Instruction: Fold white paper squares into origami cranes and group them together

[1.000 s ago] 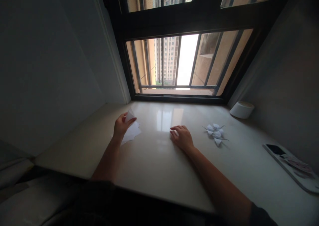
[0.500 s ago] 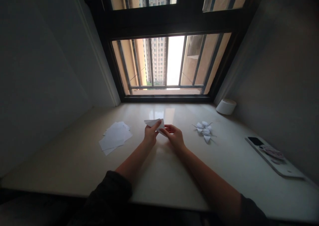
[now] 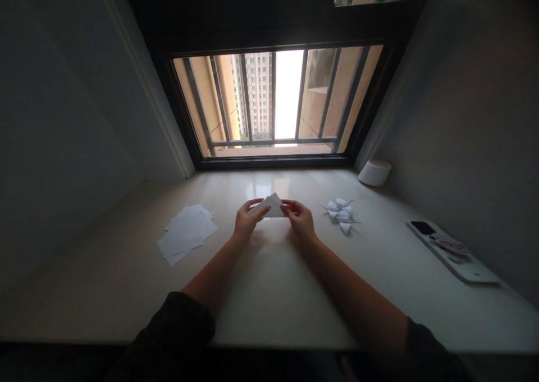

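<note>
A folded sheet of white paper (image 3: 274,207) is held up between my two hands, its peak pointing away from me and its lower edge roughly level. My left hand (image 3: 249,218) pinches its left end, thumb on the near face and fingers behind. At the right end, my right hand (image 3: 300,218) grips it between thumb and fingers. Fingers partly hide both ends of the paper. To the left lies a loose stack of white paper sheets (image 3: 189,230). On the right sits a cluster of small folded white paper shapes (image 3: 340,211) with thin pointed tips.
All this is on a pale, glossy windowsill (image 3: 269,292). A white round object (image 3: 374,173) stands in the back right corner. Along the right wall lies a phone (image 3: 455,253) with its camera side up. A dark-framed barred window (image 3: 269,163) is behind.
The folded paper has turned from pointing left to peak away from me. My right hand has shifted from its near edge to its right end. The whole view has tilted slightly.
</note>
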Demonstrator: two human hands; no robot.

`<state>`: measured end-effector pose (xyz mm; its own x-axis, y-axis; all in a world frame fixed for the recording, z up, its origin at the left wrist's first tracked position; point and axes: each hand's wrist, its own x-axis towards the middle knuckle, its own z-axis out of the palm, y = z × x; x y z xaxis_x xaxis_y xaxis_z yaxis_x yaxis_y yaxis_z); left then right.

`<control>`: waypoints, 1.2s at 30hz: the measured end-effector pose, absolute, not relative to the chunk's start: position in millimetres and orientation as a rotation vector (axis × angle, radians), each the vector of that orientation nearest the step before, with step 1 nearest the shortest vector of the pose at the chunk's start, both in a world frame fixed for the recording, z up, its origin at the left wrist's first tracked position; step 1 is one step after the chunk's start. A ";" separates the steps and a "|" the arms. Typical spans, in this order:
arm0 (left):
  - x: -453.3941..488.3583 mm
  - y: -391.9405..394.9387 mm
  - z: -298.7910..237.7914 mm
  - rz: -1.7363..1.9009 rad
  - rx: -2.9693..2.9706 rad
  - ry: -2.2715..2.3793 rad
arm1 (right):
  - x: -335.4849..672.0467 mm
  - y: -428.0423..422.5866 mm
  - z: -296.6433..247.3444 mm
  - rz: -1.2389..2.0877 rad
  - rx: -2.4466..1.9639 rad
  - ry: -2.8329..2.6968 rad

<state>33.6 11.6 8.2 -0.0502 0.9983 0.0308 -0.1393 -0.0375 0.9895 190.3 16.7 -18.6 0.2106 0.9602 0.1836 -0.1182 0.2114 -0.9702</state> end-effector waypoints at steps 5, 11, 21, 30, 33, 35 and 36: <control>37.1 10.2 4.1 1.338 1.291 1.118 | 189.3 16.0 -18.3 1.027 -0.984 -1.008; 37.5 11.3 1.5 1.343 1.301 1.157 | 188.5 11.1 -10.6 0.983 -0.992 -1.058; 37.8 10.5 8.1 1.328 1.107 1.183 | 188.5 10.6 -10.9 0.921 -1.008 -1.107; 29.1 23.3 -1.2 1.463 1.035 1.132 | 203.3 14.9 -9.2 0.690 -0.940 -1.579; 26.1 25.3 -2.2 1.495 1.046 1.151 | 204.2 14.9 -9.6 0.677 -0.942 -1.584; 25.2 24.7 -1.2 1.480 1.058 1.173 | 203.7 15.5 -9.6 0.754 -0.938 -1.502; 25.1 23.8 -0.4 1.459 1.062 1.180 | 203.3 16.1 -9.5 0.806 -0.938 -1.449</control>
<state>25.1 23.8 -0.4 -0.1758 0.9825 0.0614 -0.1450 -0.0875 0.9856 203.3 16.1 -9.5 -0.0065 0.8973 0.4414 0.0979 0.4399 -0.8927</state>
